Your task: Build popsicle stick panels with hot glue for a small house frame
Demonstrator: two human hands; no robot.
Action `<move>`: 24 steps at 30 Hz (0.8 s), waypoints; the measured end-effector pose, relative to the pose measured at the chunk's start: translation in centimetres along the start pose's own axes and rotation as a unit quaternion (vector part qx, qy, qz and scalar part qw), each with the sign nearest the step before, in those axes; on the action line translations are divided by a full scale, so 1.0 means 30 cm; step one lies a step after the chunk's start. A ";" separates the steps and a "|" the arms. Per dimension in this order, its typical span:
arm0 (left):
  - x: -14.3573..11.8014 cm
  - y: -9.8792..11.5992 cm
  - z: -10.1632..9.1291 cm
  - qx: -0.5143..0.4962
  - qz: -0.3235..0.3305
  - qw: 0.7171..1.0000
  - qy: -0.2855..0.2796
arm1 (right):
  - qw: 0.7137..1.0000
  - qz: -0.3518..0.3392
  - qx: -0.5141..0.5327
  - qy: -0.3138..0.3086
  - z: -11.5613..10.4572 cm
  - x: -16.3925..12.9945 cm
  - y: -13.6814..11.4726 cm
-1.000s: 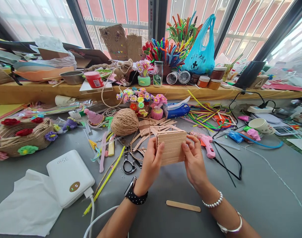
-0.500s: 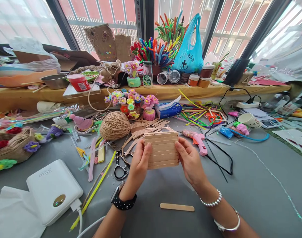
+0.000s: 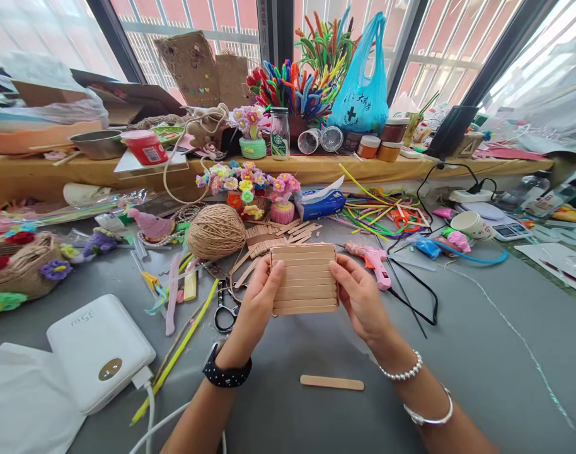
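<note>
since the earlier frame the stick box [image 3: 304, 279] has turned so its flat slatted side faces up and its open top no longer shows. left hand [image 3: 256, 307] grips its 9 o'clock edge, thumb on the face, fingers curled behind; right hand [image 3: 361, 301] pinches the 3 o'clock edge the same way. the box sits raised above the grey table [image 3: 481, 353], between both hands. at 6 o'clock lies a loose craft stick [image 3: 332, 383]. scissors [image 3: 225, 307] rest at 9 o'clock, a twine ball [image 3: 216, 231] at 11 o'clock, a pink glue gun [image 3: 374, 260] at 2 o'clock, and a white power bank [image 3: 99, 350] farther out near 8 o'clock.
</note>
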State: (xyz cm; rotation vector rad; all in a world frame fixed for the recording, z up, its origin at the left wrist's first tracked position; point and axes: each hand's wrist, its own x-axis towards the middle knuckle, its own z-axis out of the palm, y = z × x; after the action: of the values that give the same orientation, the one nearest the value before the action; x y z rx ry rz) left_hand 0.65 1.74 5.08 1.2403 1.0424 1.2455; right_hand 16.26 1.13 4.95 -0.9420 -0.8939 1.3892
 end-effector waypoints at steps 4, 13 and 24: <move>0.000 -0.003 0.004 -0.059 -0.017 0.998 -0.017 | 0.999 0.021 0.037 -0.016 -0.002 0.004 -0.003; -0.003 -0.002 0.008 -0.099 -0.033 0.994 -0.021 | 0.999 0.005 0.023 -0.027 -0.003 0.004 0.005; -0.002 -0.022 0.003 -0.049 -0.015 0.999 0.009 | 0.994 -0.106 -0.040 0.004 0.010 -0.013 0.023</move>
State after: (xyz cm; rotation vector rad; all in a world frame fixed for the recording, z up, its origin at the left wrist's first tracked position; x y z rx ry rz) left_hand 0.80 1.73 4.43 1.1381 0.9973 1.2717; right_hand 15.71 0.73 4.44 -0.8839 -1.0191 1.1765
